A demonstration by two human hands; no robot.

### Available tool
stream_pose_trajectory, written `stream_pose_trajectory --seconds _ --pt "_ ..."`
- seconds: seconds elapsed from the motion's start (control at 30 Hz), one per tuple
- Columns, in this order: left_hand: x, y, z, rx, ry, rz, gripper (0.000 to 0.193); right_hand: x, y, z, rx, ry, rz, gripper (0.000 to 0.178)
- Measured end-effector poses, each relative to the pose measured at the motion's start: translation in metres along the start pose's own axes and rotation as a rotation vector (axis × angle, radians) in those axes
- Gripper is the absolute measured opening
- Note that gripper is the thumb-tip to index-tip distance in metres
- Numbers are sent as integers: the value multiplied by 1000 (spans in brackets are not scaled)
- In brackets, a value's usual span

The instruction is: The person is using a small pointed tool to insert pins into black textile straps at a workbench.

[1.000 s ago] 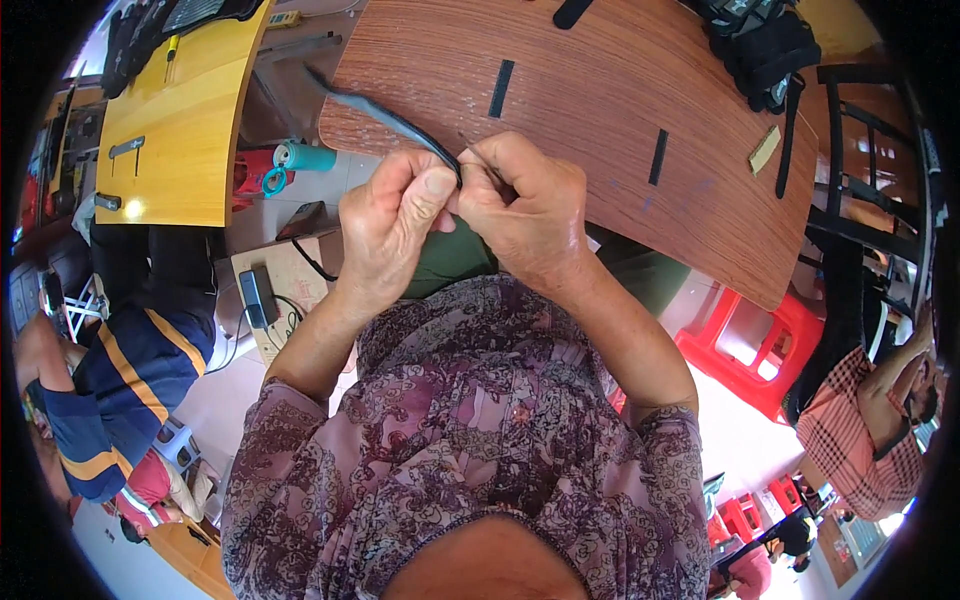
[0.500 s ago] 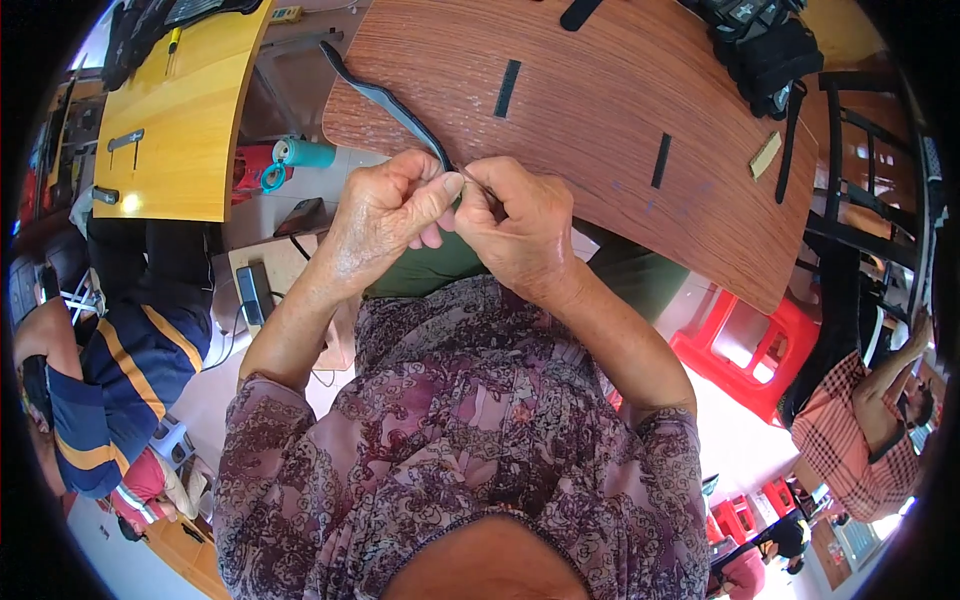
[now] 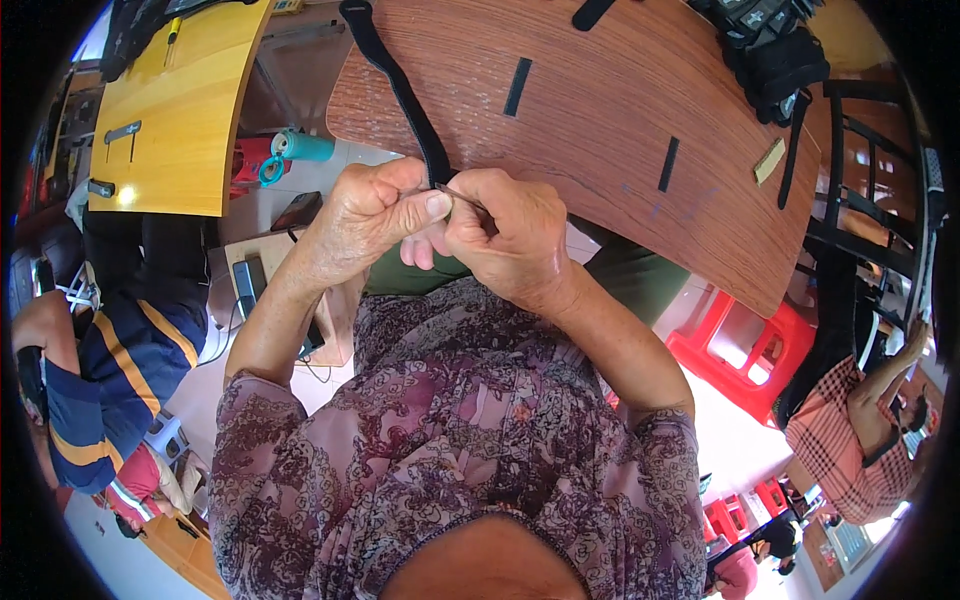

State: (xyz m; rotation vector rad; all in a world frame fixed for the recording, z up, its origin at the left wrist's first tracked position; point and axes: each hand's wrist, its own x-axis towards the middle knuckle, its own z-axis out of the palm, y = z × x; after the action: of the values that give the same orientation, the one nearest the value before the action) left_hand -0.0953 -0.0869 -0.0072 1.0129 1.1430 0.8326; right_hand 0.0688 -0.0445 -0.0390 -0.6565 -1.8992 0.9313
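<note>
Now both hands pinch a black strap (image 3: 405,95) at the bench (image 3: 600,130) edge.
Left hand (image 3: 365,215) and right hand (image 3: 510,240) fingers are clamped on its near end; a loose pinch could let it slip away.

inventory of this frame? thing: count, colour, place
strap: 1, black, from table's far edge to the hands
short strips: 2, black, flat on table
table: 1, brown wood, ahead
bag: 1, black, table's far right
yellow table: 1, left
bottle: 1, teal, floor between tables
stool: 1, red, right
seated people: 2, striped sleeve left, checked sleeve right
left hand: pinching strap end
right hand: pinching same end
</note>
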Motion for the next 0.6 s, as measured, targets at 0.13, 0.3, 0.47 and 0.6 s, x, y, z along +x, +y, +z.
stream_pose_trajectory --seconds 0.13,0.3,0.47,0.6 --pt "-3 -2 4 68 73 -32 16 3 -2 2 14 -19 -7 15" --pt "1 -3 11 66 149 -16 14 4 2 3 -33 -3 -21 18" --pt "-1 -5 13 -85 159 -77 11 3 2 2 4 -36 6 21" --pt "-4 -9 7 -208 146 -72 14 5 1 6 77 -57 102 15"
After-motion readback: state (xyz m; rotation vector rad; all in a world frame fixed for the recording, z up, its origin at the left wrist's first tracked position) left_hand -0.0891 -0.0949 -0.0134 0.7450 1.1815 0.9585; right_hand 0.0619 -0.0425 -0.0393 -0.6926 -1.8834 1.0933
